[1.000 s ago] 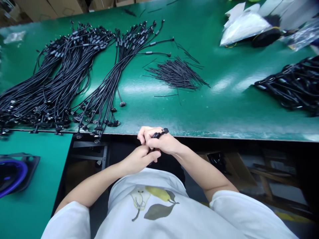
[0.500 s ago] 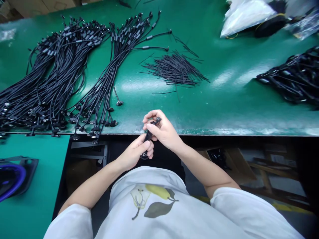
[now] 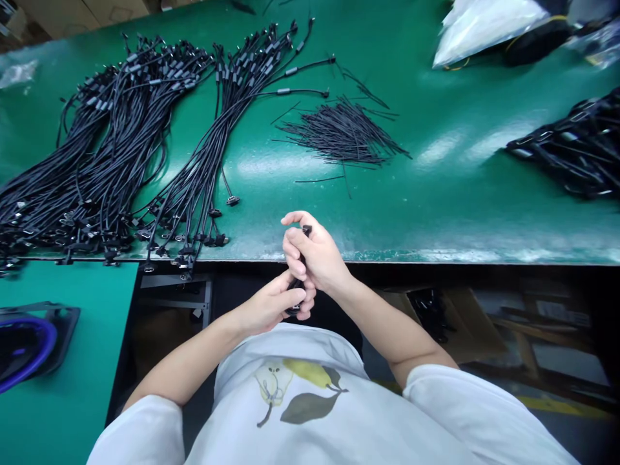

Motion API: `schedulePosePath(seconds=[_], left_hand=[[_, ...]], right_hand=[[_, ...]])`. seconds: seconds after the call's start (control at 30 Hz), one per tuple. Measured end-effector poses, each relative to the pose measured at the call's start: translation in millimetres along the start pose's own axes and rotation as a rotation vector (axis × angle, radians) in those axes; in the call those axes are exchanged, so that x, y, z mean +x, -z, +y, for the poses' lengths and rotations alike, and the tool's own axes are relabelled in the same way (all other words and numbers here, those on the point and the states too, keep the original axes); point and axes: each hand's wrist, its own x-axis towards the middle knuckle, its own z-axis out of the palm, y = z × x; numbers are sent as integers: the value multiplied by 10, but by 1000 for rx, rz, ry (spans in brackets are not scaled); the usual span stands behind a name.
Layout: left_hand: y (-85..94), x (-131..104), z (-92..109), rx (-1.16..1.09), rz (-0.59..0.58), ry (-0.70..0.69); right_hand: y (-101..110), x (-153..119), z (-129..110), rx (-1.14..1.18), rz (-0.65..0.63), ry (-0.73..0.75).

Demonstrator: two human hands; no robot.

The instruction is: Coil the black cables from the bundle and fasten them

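Note:
Just off the front edge of the green table, both my hands are closed around a folded black cable point(image 3: 293, 309). My left hand point(image 3: 271, 301) grips its lower part, where a dark connector end shows beside the thumb. Above it, my right hand point(image 3: 314, 253) wraps the upper part, and a small black connector pokes out past the thumb and index finger. Most of the cable is hidden by the fingers. Beyond my hands lies a heap of thin black twist ties point(image 3: 339, 132). Left of that, a bunch of black cables point(image 3: 213, 135) lies spread out.
A larger pile of black cables point(image 3: 116, 135) covers the table's left. Folded cables point(image 3: 576, 145) are heaped at the right, below a white plastic bag point(image 3: 489, 29). A blue-purple ring-shaped object point(image 3: 48, 349) rests on the lower left surface. Below the table stands an open cardboard box point(image 3: 469, 323).
Both hands have shifted slightly right with the cable. My right fingers have curled further around it, covering more of its upper part.

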Motion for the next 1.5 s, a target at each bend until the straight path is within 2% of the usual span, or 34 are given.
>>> schedulePosePath(seconds=[0.13,0.33,0.4,0.47,0.57,0.63,0.77,0.87,0.97,1.07,1.13,1.17,1.23,1.33,1.43,1.5], left_hand=[[-63,-32,108,-64,-14,7],[-72,64,119,-113,154,-75],[-33,113,154,-150,230,-175],[22,144,231,-213,330,-297],[93,153,358,-262,472,-392],[111,151,398,-264,495,-378],[93,153,374,-293,478,-358],[69,143,351,-243,483,-386],[56,120,357,-118,493,-426],[63,79,359,81,426,-471],[83,31,350,306,350,-418],[98,0,347,429,318,-368],[135,-75,357,621,261,-254],[174,-206,428,786,164,-123],[159,-313,526,986,83,-89],[134,-336,566,1027,30,-67]], right_hand=[[4,25,-52,-66,-84,3],[113,79,-75,-528,8,184],[172,69,-62,-688,59,325],[207,24,-19,-879,87,544],[199,-60,123,-1204,-71,879],[173,-92,236,-1359,-126,1040],[133,-102,345,-1490,-53,1188],[134,-121,279,-1517,-130,1221],[161,-141,78,-1460,-262,1144],[186,-86,-218,-1429,-197,1063],[194,-3,-396,-1570,-175,1069],[198,44,-462,-1676,-228,1076],[213,117,-538,-1850,-419,1089],[244,122,-546,-1954,-632,1127],[252,18,-537,-1950,-657,1154],[248,-50,-557,-1936,-656,1153]])
